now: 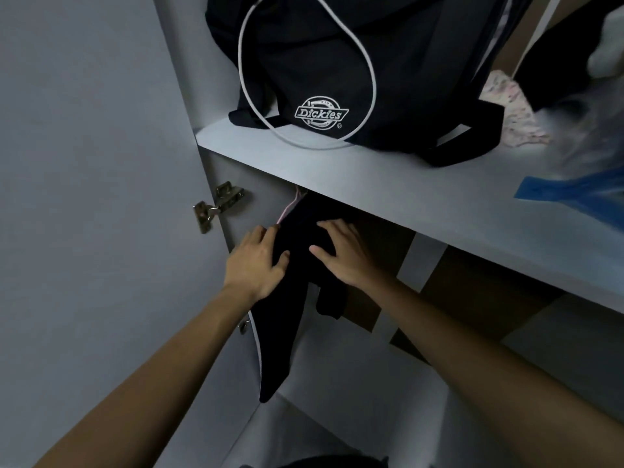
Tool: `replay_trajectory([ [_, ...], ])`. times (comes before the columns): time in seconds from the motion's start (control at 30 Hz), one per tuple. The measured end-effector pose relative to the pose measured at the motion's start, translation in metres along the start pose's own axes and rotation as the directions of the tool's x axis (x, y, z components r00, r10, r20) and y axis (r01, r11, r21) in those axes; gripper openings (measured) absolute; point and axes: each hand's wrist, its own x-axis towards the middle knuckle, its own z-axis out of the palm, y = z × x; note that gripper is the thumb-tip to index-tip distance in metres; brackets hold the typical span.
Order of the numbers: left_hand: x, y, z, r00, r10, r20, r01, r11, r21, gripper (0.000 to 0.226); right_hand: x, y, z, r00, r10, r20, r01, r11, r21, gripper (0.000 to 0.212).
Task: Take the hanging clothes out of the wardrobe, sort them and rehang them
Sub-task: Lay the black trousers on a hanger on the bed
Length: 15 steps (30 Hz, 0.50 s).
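A pale grey wardrobe fills the view, its door [84, 184] swung open at the left and joined to the side panel by a metal hinge [217, 206]; a second, smaller hinge [243, 326] shows lower down the same edge. A deep shelf [388, 194] runs from the left panel across to the right edge of the view, its front edge slanting downward to the right.

On the shelf near its left end stands a black Dickies backpack [337, 72] with a white cord looping over its front, the loop reaching almost to the shelf's front edge. Toward the right end lie a floral cloth [510, 109], a dark garment [553, 62] and a blue plastic bag [574, 194] that overhangs the front edge.

Under the shelf, hard against the left panel, a black garment [297, 265] hangs from a pink hanger [288, 211] whose top disappears behind the shelf edge. The garment's lower end trails down toward the wardrobe floor. To its right the hanging space is open, with brown backing and pale upright strips behind.

The left hand [256, 261] rests on the garment's left side, fingers slightly spread and lightly bent, the fingertips pressing into the cloth beside the hanger's arm. The right hand [341, 251] lies flat on the garment's right side, fingers apart and nearly straight. Neither hand visibly pinches the fabric.
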Motion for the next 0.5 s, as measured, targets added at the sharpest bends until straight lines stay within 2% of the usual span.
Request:
replay_trajectory([
  [0.3,0.048,-0.034,0.05,0.999,-0.024,0.029,0.025,1.0,-0.008,0.058,0.087,0.029,0.036,0.996,0.034,-0.077,-0.034,0.999,0.005,0.076],
  [0.5,0.06,-0.043,0.076,0.998,0.022,-0.051,-0.023,1.0,-0.017,0.035,0.109,0.04,0.06,0.995,-0.005,-0.103,0.003,1.0,-0.017,0.073],
])
